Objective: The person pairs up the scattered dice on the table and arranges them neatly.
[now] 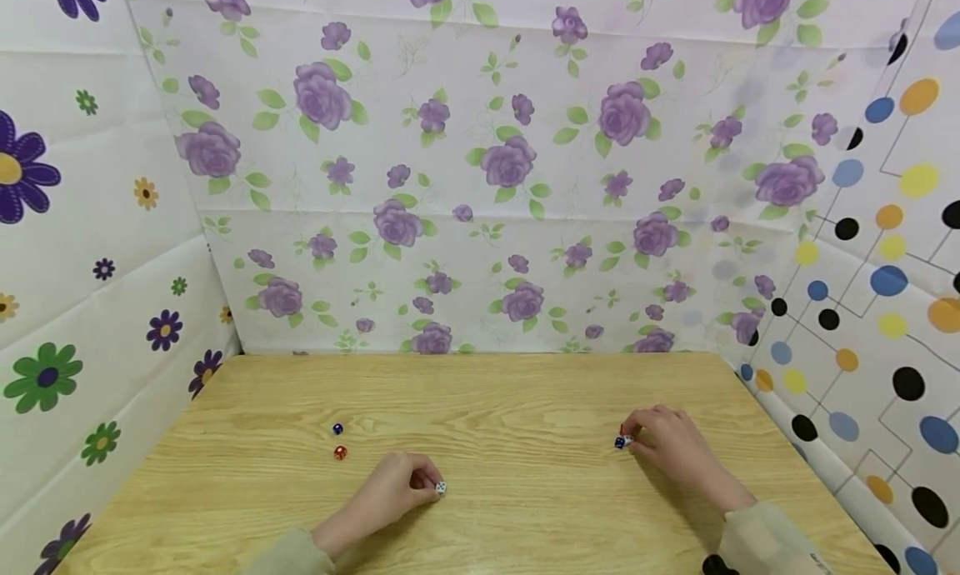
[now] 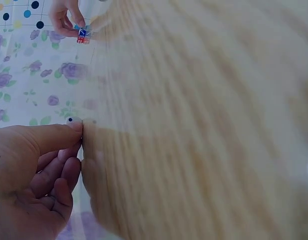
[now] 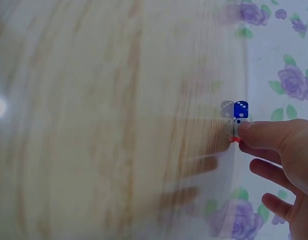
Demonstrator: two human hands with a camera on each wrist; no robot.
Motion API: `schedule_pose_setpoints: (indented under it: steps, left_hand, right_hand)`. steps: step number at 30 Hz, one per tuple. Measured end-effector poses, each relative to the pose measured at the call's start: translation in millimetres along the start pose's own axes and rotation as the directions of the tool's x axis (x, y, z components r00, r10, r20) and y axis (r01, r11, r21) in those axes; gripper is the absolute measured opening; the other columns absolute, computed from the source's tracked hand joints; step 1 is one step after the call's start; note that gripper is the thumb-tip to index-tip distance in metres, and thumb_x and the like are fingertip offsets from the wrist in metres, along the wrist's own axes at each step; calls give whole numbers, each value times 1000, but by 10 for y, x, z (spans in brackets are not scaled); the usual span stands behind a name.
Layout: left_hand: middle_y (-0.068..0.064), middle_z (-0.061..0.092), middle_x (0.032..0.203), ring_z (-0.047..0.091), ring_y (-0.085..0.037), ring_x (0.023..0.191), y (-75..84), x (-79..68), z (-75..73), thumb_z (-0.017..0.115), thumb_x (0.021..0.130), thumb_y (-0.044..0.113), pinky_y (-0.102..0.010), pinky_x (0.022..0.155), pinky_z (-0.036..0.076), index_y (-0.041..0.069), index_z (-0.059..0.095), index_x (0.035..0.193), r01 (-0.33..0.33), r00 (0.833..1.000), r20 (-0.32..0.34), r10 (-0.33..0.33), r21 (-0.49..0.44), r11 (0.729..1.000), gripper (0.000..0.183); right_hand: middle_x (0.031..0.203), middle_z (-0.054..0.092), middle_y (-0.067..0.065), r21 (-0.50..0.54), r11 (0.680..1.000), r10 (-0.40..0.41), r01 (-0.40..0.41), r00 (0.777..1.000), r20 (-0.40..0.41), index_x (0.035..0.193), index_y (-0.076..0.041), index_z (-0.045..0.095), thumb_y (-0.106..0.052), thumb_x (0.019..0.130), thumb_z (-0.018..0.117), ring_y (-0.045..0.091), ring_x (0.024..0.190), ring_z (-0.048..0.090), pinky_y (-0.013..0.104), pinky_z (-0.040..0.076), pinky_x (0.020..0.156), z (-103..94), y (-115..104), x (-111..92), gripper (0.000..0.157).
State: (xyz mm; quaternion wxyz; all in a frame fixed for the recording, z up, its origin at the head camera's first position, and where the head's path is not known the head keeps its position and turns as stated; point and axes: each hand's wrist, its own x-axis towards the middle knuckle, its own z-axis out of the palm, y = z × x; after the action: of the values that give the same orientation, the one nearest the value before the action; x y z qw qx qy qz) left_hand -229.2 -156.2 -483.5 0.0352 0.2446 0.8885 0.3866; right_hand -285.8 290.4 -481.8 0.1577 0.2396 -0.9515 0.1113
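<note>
My left hand (image 1: 392,490) pinches a white die (image 1: 441,488) between thumb and fingertips, low at the table's near middle. In the left wrist view a bit of the white die (image 2: 70,120) shows past the thumb. Over on the right, my right hand (image 1: 671,443) has thumb and index finger on another white die (image 3: 238,125). A blue die (image 1: 619,442) sits right beside that one, and a red die (image 3: 234,140) shows partly behind the fingers. On the left part of the table lie a second blue die (image 1: 337,429) and a second red die (image 1: 341,452), a small gap between them.
The wood-grain table (image 1: 487,400) has a glossy top that mirrors the hand and dice. Behind it hangs a rose-patterned cloth (image 1: 465,183). A flower-print sheet (image 1: 97,292) stands at the left, a dotted one (image 1: 862,308) at the right.
</note>
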Motion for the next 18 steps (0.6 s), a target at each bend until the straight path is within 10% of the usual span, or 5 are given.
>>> schedule_pose_setpoints:
  steps: [18]
  left_hand:
    - [0, 69, 81, 56, 4, 68, 45, 2, 1, 77, 84, 6, -17, 61, 49, 6, 72, 86, 16, 1000, 21, -15, -24, 1000, 5]
  right_hand:
    - [85, 68, -12, 133, 980, 136, -147, 987, 87, 88, -24, 73, -13, 81, 80, 9, 83, 53, 29, 45, 74, -38, 40, -30, 15]
